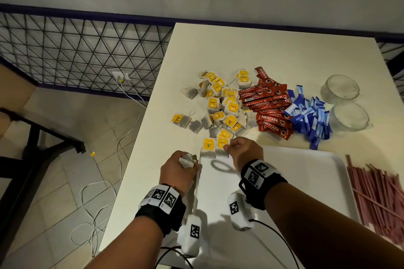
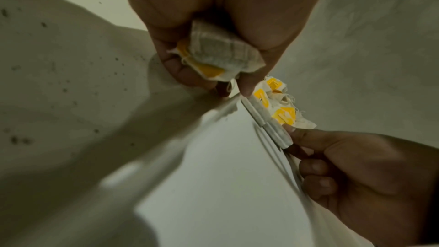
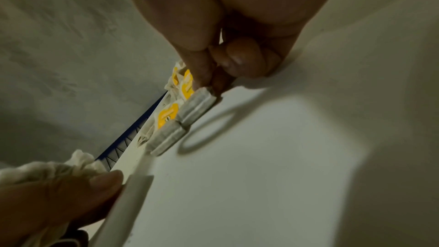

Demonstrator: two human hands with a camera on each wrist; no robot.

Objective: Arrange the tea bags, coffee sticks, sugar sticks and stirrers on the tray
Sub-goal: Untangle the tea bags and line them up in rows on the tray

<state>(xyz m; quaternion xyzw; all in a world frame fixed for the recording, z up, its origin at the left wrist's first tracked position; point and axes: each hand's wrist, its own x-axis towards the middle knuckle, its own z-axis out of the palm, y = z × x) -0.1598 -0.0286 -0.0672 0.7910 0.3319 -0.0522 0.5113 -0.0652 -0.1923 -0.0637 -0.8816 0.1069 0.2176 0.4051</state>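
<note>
A white tray (image 1: 295, 181) lies at the table's near edge. Two tea bags with yellow tags (image 1: 208, 148) sit side by side at its far left corner (image 3: 168, 138). My right hand (image 1: 237, 150) pinches the right one of them (image 3: 197, 108) between thumb and forefinger. My left hand (image 1: 178, 166) hovers at the tray's left rim and grips a crumpled bunch of tea bags (image 2: 221, 53). Beyond the tray lie a loose pile of tea bags (image 1: 220, 105), red coffee sticks (image 1: 269, 107) and blue sugar sticks (image 1: 310, 116). Pink stirrers (image 1: 376, 194) lie right of the tray.
Two glass cups (image 1: 341, 88) stand at the table's right side behind the sugar sticks. The table's left edge drops to a tiled floor with white cables (image 1: 98, 203). A black wire-mesh fence (image 1: 76, 50) runs behind.
</note>
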